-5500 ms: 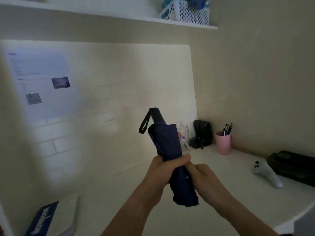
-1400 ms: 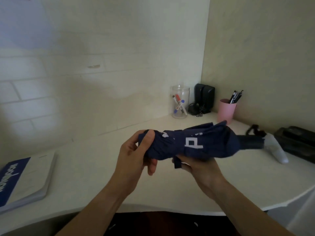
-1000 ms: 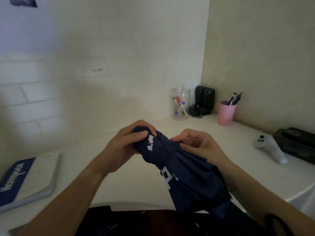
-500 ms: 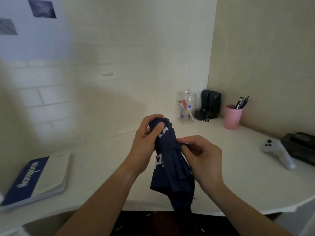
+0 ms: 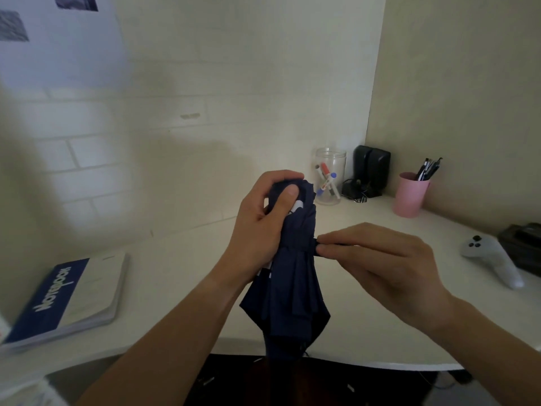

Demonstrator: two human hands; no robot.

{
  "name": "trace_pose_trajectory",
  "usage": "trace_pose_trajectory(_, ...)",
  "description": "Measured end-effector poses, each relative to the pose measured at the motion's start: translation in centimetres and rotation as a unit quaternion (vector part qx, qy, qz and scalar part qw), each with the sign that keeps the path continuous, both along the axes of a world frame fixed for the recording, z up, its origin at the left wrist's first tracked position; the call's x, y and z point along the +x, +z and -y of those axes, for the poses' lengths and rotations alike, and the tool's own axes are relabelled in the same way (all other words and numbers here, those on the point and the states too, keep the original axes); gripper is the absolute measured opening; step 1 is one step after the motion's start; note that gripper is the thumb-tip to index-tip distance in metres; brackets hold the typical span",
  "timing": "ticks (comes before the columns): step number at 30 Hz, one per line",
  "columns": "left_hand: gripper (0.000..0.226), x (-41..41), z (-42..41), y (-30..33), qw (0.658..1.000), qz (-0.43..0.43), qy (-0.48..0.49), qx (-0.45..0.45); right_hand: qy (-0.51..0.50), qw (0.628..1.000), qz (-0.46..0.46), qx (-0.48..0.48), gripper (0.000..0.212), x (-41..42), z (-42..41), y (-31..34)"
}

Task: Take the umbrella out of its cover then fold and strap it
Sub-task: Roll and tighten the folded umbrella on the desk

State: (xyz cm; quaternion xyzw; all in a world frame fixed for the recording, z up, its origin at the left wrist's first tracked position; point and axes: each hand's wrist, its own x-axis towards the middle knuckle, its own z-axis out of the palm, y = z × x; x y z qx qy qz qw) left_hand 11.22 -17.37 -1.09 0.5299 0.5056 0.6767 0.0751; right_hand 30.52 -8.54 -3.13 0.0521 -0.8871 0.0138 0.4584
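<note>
A dark blue folding umbrella (image 5: 292, 288) with white lettering hangs upright over the desk edge, its canopy gathered into pleats and flaring at the bottom. My left hand (image 5: 260, 227) grips its top end, thumb pressed on the fabric. My right hand (image 5: 377, 265) pinches the umbrella's thin dark strap (image 5: 317, 247) between thumb and forefinger at the umbrella's right side, about mid-height. The handle is hidden below. No cover is in view.
On the white desk (image 5: 181, 273) lie a blue-and-white notebook (image 5: 70, 297) at left, a clear jar of markers (image 5: 329, 177), black speakers (image 5: 371, 171), a pink pen cup (image 5: 409, 194), a white game controller (image 5: 491, 259) and a black case (image 5: 524, 244) at right.
The umbrella went from upright to level, then to hanging with its handle down. My right hand has shifted from the gathered fabric to the strap and drawn it out to the right.
</note>
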Motion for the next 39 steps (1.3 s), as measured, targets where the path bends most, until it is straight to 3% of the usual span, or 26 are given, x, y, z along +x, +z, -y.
trace_pose_trajectory(5,0.017,0.2,0.1,0.6,0.999,-0.037,-0.008,0.017,0.014,0.999,0.043,-0.014,0.020,-0.1,0.0,2.1)
trace_pose_trajectory(17,0.018,1.2,0.0,0.9,0.998,-0.052,-0.003,-0.017,0.078,0.949,0.143,-0.269,0.015,-1.2,-0.5,4.1)
trace_pose_trajectory(22,0.018,1.0,0.2,0.9,0.998,-0.054,0.005,-0.027,0.076,0.939,0.199,-0.271,0.014,-0.9,-0.6,4.8)
trace_pose_trajectory(32,0.018,1.2,0.2,1.0,0.998,-0.055,0.021,-0.039,-0.021,0.951,0.085,-0.296,0.012,-1.7,1.2,3.5)
trace_pose_trajectory(36,0.018,1.3,-0.1,0.7,0.999,-0.016,0.035,-0.022,-0.082,0.913,0.033,-0.398,0.021,-2.9,2.3,2.0)
trace_pose_trajectory(38,0.018,1.4,-0.1,0.6,0.999,0.033,0.034,-0.009,-0.075,0.856,0.020,-0.511,0.031,-3.4,2.4,1.4)
trace_pose_trajectory(39,0.018,1.4,0.0,0.4,0.997,0.064,0.032,-0.002,-0.050,0.810,0.025,-0.583,0.038,-3.5,2.4,1.1)
